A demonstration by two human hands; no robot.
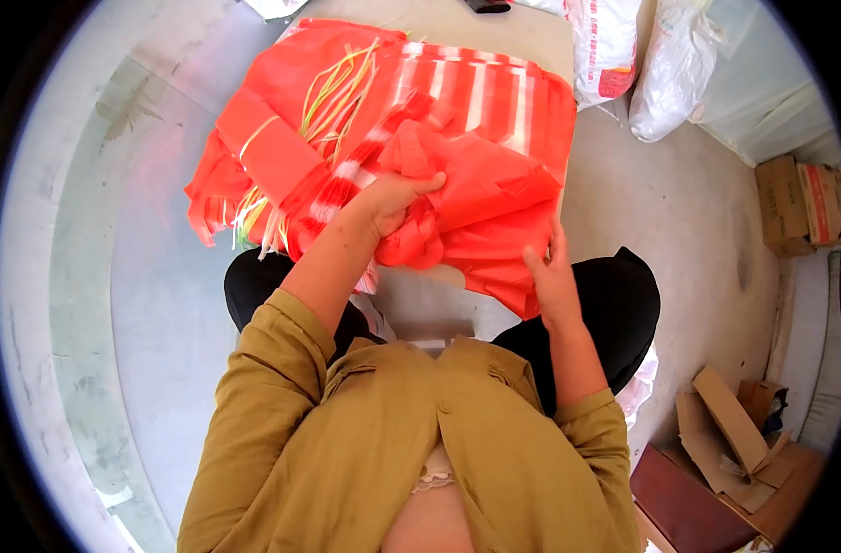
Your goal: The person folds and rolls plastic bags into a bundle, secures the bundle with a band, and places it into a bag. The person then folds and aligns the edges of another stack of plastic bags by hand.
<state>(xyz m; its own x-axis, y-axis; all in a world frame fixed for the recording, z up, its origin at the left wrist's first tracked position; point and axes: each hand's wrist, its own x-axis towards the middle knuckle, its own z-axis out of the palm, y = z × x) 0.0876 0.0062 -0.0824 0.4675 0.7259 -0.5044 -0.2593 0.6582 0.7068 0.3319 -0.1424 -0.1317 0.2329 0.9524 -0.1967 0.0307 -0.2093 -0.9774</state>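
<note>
A heap of thin red fabric [494, 184] with white stripes lies in front of my knees. My left hand [397, 201] is closed round a gathered, crumpled part of it, and folds of the cloth hang below my fingers. At the near right corner of the heap, my right hand [551, 276] has its thumb and fingers pinched on the edge of the same fabric. Left of my left hand lies a folded red bundle [271, 147] with a thin yellowish band across it. Yellow-green strings [342, 88] trail over the pile, with paler string ends [255, 217] near my left knee.
White printed sacks [605, 46] and a shiny white bag [674, 74] stand at the back right. Cardboard boxes [784, 207] sit by the right wall. An opened carton [724, 442] lies at the lower right. My knees flank the heap's near side.
</note>
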